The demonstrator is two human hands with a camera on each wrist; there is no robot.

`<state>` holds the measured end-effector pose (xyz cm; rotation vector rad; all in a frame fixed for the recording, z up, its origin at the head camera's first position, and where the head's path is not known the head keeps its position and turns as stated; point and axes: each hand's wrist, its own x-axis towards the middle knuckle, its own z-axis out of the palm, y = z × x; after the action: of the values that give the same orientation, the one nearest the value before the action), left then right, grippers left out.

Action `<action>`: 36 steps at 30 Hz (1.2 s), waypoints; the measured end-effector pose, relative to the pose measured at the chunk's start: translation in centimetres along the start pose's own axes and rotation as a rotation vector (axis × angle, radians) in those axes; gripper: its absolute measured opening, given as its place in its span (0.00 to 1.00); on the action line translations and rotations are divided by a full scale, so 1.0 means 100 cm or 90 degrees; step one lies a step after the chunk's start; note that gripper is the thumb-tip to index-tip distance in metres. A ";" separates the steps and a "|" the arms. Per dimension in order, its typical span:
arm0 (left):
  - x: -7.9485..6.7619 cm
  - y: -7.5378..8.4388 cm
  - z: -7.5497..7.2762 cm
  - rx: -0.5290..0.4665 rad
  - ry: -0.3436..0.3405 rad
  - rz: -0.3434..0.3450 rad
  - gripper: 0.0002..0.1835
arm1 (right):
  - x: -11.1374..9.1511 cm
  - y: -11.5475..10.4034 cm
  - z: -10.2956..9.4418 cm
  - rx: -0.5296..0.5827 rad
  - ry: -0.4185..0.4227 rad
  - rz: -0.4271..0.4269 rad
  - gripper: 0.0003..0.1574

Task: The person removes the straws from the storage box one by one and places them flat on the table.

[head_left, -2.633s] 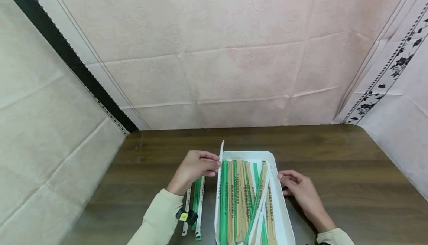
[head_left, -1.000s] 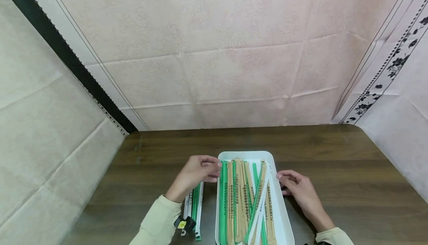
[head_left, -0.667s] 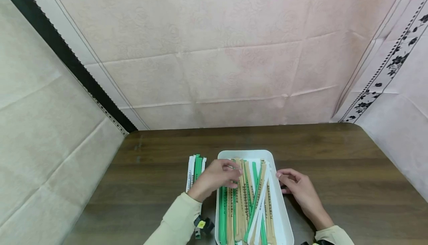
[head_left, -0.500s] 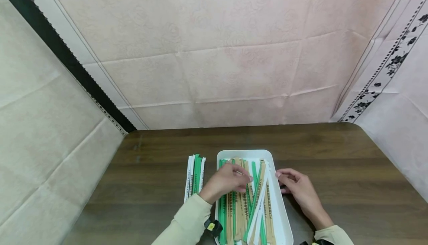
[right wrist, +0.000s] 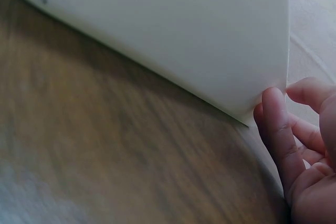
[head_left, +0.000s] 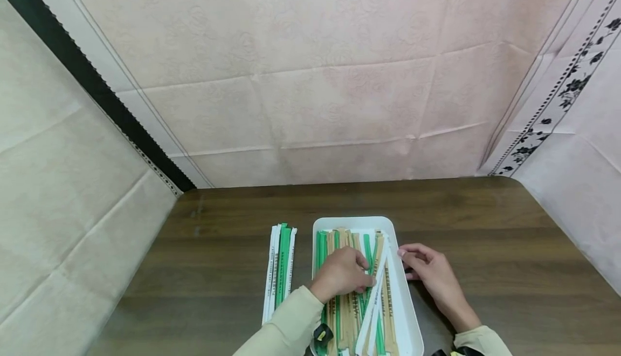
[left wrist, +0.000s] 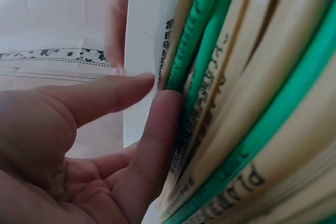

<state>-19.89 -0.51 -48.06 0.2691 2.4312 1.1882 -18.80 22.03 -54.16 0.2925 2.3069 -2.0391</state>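
Observation:
A white tray (head_left: 406, 313) holds many paper-wrapped straws (head_left: 346, 313) in green, tan and white, with several crossing diagonally on top. My left hand (head_left: 343, 273) reaches over them, its thumb and fingers at the crossed straws right of the middle. In the left wrist view, the thumb and a fingertip (left wrist: 167, 98) close in on a green straw (left wrist: 188, 40) beside a tan one; I cannot tell whether they pinch it. My right hand (head_left: 429, 269) pinches the tray's right rim; in the right wrist view the thumb and fingers meet at the tray wall (right wrist: 210, 40).
Left of the tray, a small row of white and green wrapped straws (head_left: 281, 259) lies on the brown wooden table (head_left: 194, 269). Pale patterned cloth (head_left: 310, 75) hangs behind and on both sides.
The white straw formerly in my left hand now lies in the row at left. My left hand has moved right, from the tray's left edge onto the straws inside. The right hand stays put.

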 end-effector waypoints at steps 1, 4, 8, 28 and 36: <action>0.001 0.000 0.001 0.000 0.003 0.003 0.09 | 0.000 0.000 0.000 -0.002 0.001 0.001 0.24; 0.001 -0.001 0.002 -0.003 0.011 0.010 0.09 | 0.001 -0.001 -0.001 -0.004 0.002 0.004 0.24; 0.000 0.000 0.005 -0.005 0.018 0.018 0.07 | 0.001 0.000 -0.002 -0.013 0.005 0.015 0.24; -0.011 0.001 -0.005 -0.145 -0.006 0.031 0.07 | 0.002 0.000 -0.002 -0.020 0.012 0.013 0.23; -0.019 -0.007 -0.037 -0.273 -0.010 0.040 0.03 | 0.001 0.000 -0.001 -0.013 0.010 0.018 0.22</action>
<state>-19.80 -4.20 -46.04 0.2232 2.0989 1.6847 -18.89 22.09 -54.18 0.3380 2.3170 -2.0067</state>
